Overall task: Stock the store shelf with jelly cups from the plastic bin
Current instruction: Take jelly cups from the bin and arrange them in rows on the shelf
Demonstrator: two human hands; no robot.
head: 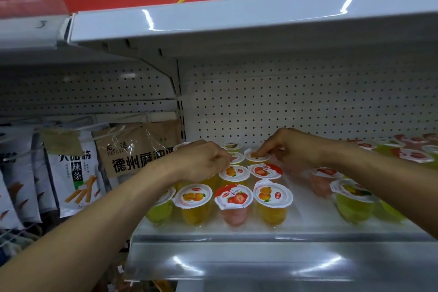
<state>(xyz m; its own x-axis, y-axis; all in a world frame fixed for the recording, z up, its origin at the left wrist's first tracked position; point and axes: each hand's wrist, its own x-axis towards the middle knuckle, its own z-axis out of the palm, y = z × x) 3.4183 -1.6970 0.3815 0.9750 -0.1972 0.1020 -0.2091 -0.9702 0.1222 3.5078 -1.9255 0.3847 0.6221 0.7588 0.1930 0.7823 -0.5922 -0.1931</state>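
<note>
Several jelly cups stand in rows on the white shelf (237, 230): an orange cup (195, 204), a strawberry cup (233, 204) and another orange cup (272, 201) in front, with more behind. My left hand (201, 161) reaches over the left rows, fingers curled down at a cup lid (233, 172); the grip itself is hidden. My right hand (291, 149) rests its fingertips on the lid of an orange cup (257, 156) near the back. The plastic bin is out of view.
More jelly cups (350, 199) stand loosely to the right, and further ones at the far right back (412, 154). Snack bags (78, 173) hang left of the divider. A shelf (237, 23) overhangs closely. A pegboard back wall (284, 102) closes the bay.
</note>
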